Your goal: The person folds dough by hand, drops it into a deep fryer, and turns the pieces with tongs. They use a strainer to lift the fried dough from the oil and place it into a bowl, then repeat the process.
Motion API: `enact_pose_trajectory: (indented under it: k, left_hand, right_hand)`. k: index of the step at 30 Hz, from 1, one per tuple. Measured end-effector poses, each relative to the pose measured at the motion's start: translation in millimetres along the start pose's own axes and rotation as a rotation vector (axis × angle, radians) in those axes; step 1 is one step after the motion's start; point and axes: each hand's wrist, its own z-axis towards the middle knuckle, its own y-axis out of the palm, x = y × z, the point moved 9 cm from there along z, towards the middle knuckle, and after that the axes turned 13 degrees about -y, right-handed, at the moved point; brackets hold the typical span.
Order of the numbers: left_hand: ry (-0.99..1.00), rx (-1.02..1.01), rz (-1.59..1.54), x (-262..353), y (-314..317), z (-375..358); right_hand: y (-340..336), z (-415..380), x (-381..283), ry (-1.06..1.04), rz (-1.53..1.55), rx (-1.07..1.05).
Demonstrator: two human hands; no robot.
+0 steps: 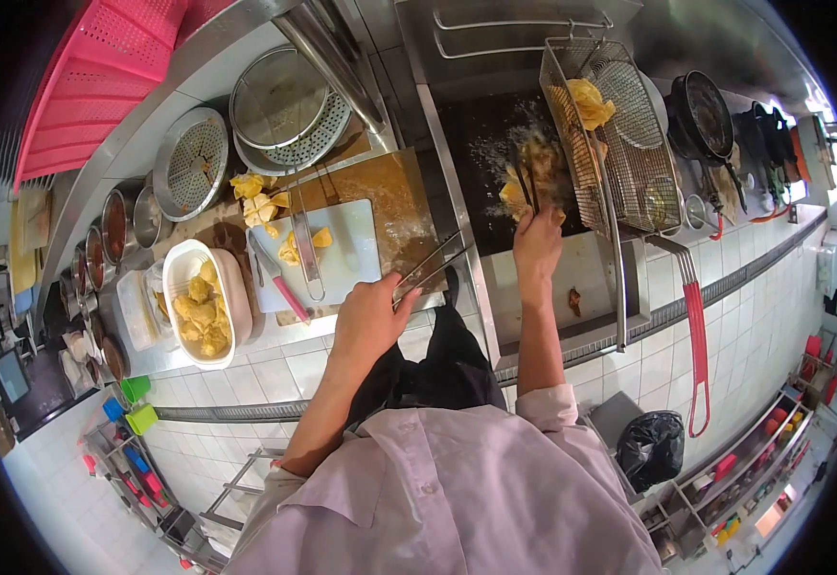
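My left hand (368, 316) is closed around a pair of metal tongs (433, 266), their arms apart beside the fryer's left edge. My right hand (538, 247) grips dark tongs (526, 182), which reach down into the fryer (471, 177). At their tips, golden fried food (512, 198) lies in dark, bubbling oil; the tips are hard to make out there. A wire fry basket (572, 182) stands to the right of this hand, with a golden crisp piece (591, 103) inside. Left of my left hand lies a white cutting board (356, 240) bearing yellow pieces and a flat metal utensil (303, 240).
A pink-handled knife (289, 297) lies at the board's left edge. Further left is a white tub (241, 326) of yellow coated pieces. Strainers (279, 96) and a perforated bowl (190, 158) sit behind. The basket's red handle (696, 335) projects over the front edge. A black pan (706, 110) is at right.
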Motion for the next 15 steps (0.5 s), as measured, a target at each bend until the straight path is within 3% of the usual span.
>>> enact_pose_trajectory:
  k: [6, 12, 15]
  left_hand:
    - [-0.019, -0.021, -0.056, -4.8, -2.5, -6.2]
    - [-0.053, -0.034, -0.072, -16.2, -7.7, -8.5]
    - [-0.044, -0.011, -0.081, -21.4, -8.4, -6.9]
  right_hand:
    - [33.0, 13.7, 11.1, 0.046, 0.018, -0.116]
    - [12.3, 11.2, -6.1, -0.085, 0.15, 0.013]
    - [-5.4, 8.6, -22.5, -0.058, 0.209, -0.033]
